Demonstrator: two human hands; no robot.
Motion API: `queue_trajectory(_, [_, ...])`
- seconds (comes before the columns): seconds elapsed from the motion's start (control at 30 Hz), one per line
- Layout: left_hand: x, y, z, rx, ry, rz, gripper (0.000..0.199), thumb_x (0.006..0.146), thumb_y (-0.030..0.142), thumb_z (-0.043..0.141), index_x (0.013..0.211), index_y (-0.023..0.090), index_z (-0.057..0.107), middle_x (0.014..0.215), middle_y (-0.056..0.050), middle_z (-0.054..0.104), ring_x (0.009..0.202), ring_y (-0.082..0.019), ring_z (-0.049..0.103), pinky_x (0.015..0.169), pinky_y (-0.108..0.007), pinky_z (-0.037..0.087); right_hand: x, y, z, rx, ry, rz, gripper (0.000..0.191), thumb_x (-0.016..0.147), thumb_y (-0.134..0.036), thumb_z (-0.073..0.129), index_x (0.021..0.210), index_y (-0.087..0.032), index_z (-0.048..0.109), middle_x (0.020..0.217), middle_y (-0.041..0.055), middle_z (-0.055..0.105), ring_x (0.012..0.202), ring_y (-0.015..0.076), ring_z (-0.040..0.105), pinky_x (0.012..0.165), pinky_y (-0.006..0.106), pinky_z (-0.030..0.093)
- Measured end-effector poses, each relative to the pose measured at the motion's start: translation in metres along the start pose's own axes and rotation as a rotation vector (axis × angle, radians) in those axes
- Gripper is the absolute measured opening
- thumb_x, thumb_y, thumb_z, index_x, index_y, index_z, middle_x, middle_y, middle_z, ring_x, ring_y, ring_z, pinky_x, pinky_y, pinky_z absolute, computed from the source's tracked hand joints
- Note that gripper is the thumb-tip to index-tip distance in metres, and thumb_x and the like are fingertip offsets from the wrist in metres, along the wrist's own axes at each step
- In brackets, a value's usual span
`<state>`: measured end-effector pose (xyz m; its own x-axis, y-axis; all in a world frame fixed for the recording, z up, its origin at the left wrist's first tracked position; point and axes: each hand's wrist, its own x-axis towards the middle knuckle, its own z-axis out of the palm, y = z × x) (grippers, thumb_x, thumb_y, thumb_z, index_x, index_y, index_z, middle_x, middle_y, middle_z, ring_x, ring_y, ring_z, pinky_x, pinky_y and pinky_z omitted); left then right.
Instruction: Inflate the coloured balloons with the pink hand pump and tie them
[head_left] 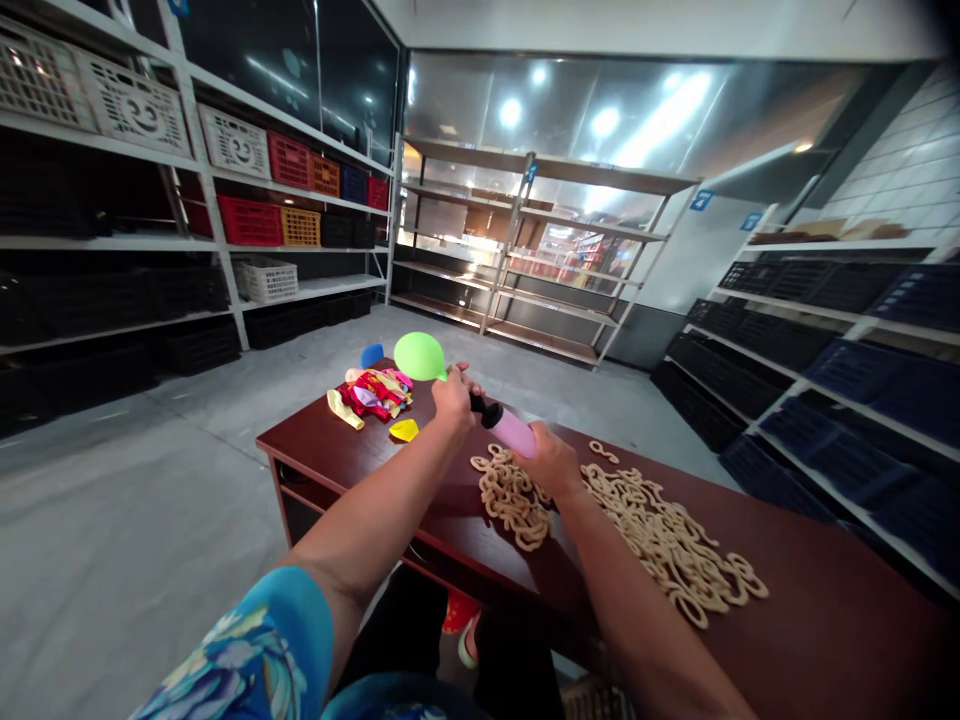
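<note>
A light green balloon (418, 356), partly inflated, is held at its neck by my left hand (453, 397), whose fingers are closed around it and the black nozzle end of a hand pump. My right hand (553, 462) is wrapped round the pink barrel of that balloon pump (513, 432). Both are held above the dark red table (450, 500). On the far left of the tabletop lies a pile of flat balloons (379, 393) in red, pink, cream and lilac. A yellow flat balloon (404, 430) lies apart, nearer to my left forearm.
Two heaps of beige ring-shaped pieces, a smaller one (514, 500) and a larger one (660, 530), lie under and beside my right arm. A blue object (371, 355) stands at the table's far left edge. Shelves with crates (251, 220) line the left; dark crates (870, 380) fill the right racks.
</note>
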<state>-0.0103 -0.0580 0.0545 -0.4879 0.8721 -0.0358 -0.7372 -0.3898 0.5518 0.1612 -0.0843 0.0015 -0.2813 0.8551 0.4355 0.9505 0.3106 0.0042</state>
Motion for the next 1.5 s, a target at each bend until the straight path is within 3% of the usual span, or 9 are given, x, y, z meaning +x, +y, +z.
queue_trajectory(0.33, [0.067, 0.038, -0.003, 0.11, 0.163, 0.051, 0.005, 0.08, 0.015, 0.043, 0.082, 0.018, 0.046, 0.046, 0.009, 0.032, 0.034, -0.006, 0.038, 0.043, -0.02, 0.038, -0.002, 0.062, 0.031, 0.013, 0.023, 0.093, 0.031, 0.073, -0.037, 0.056, 0.099, -0.019, 0.054, 0.088, 0.0059, 0.062, 0.083, 0.0208, 0.056, 0.066, 0.027, 0.035])
queue_trajectory(0.47, [0.058, 0.008, 0.008, 0.084, 0.125, 0.089, 0.006, 0.082, 0.02, 0.042, 0.08, 0.018, 0.046, 0.046, 0.009, 0.029, 0.033, -0.005, 0.035, 0.042, -0.019, 0.036, 0.003, 0.061, 0.042, 0.005, 0.001, 0.159, 0.033, 0.07, -0.035, 0.059, 0.098, -0.019, 0.053, 0.089, 0.0063, 0.062, 0.083, 0.0206, 0.056, 0.066, 0.027, 0.037])
queue_trajectory(0.63, [0.014, -0.053, 0.015, 0.103, -0.012, 0.042, 0.011, 0.083, 0.027, 0.046, 0.079, 0.016, 0.048, 0.044, 0.01, 0.028, 0.034, -0.005, 0.036, 0.043, -0.019, 0.037, 0.0, 0.055, 0.042, 0.069, 0.0, 0.085, 0.036, 0.072, -0.037, 0.057, 0.1, -0.016, 0.052, 0.094, 0.0073, 0.06, 0.086, 0.02, 0.055, 0.069, 0.027, 0.038])
queue_trajectory(0.73, [0.001, -0.068, 0.016, 0.128, -0.04, 0.015, 0.014, 0.083, 0.03, 0.048, 0.081, 0.016, 0.049, 0.044, 0.009, 0.03, 0.035, -0.007, 0.039, 0.045, -0.021, 0.04, -0.002, 0.056, 0.039, 0.078, 0.004, 0.085, 0.034, 0.074, -0.038, 0.053, 0.101, -0.015, 0.053, 0.094, 0.0077, 0.06, 0.087, 0.0201, 0.055, 0.07, 0.027, 0.038])
queue_trajectory(0.83, [0.014, -0.052, 0.018, 0.169, -0.025, 0.032, 0.011, 0.084, 0.027, 0.047, 0.081, 0.016, 0.048, 0.044, 0.009, 0.032, 0.035, -0.008, 0.04, 0.045, -0.023, 0.041, -0.003, 0.061, 0.039, 0.08, 0.025, 0.131, 0.035, 0.073, -0.039, 0.055, 0.1, -0.016, 0.053, 0.092, 0.0075, 0.061, 0.086, 0.0202, 0.055, 0.068, 0.027, 0.037])
queue_trajectory(1.0, [0.055, 0.004, 0.019, 0.165, 0.024, 0.094, 0.006, 0.084, 0.023, 0.044, 0.084, 0.017, 0.047, 0.044, 0.009, 0.032, 0.034, -0.007, 0.04, 0.045, -0.022, 0.039, -0.001, 0.069, 0.043, 0.075, 0.015, 0.22, 0.033, 0.073, -0.039, 0.055, 0.1, -0.02, 0.051, 0.091, 0.0046, 0.061, 0.084, 0.0196, 0.055, 0.064, 0.026, 0.035])
queue_trajectory(1.1, [0.06, 0.016, 0.015, 0.131, 0.077, 0.114, 0.006, 0.083, 0.023, 0.043, 0.084, 0.017, 0.046, 0.044, 0.01, 0.029, 0.034, -0.006, 0.037, 0.044, -0.02, 0.038, 0.001, 0.067, 0.047, 0.058, 0.015, 0.224, 0.033, 0.071, -0.037, 0.057, 0.099, -0.02, 0.051, 0.09, 0.0048, 0.061, 0.083, 0.0194, 0.055, 0.064, 0.027, 0.035])
queue_trajectory(1.37, [0.007, -0.053, 0.004, 0.102, -0.019, 0.06, 0.014, 0.08, 0.029, 0.048, 0.081, 0.016, 0.048, 0.044, 0.01, 0.029, 0.036, -0.006, 0.037, 0.046, -0.022, 0.04, -0.001, 0.05, 0.048, 0.048, 0.087, 0.068, 0.031, 0.07, -0.035, 0.056, 0.095, -0.019, 0.051, 0.086, 0.0047, 0.06, 0.08, 0.0193, 0.054, 0.066, 0.027, 0.034])
queue_trajectory(1.5, [0.004, -0.058, 0.005, 0.114, -0.051, 0.009, 0.015, 0.079, 0.029, 0.052, 0.082, 0.016, 0.047, 0.044, 0.01, 0.03, 0.036, -0.007, 0.04, 0.049, -0.024, 0.042, -0.005, 0.055, 0.047, 0.037, 0.084, 0.073, 0.031, 0.069, -0.036, 0.057, 0.094, -0.019, 0.051, 0.085, 0.0043, 0.06, 0.081, 0.0192, 0.054, 0.066, 0.027, 0.033])
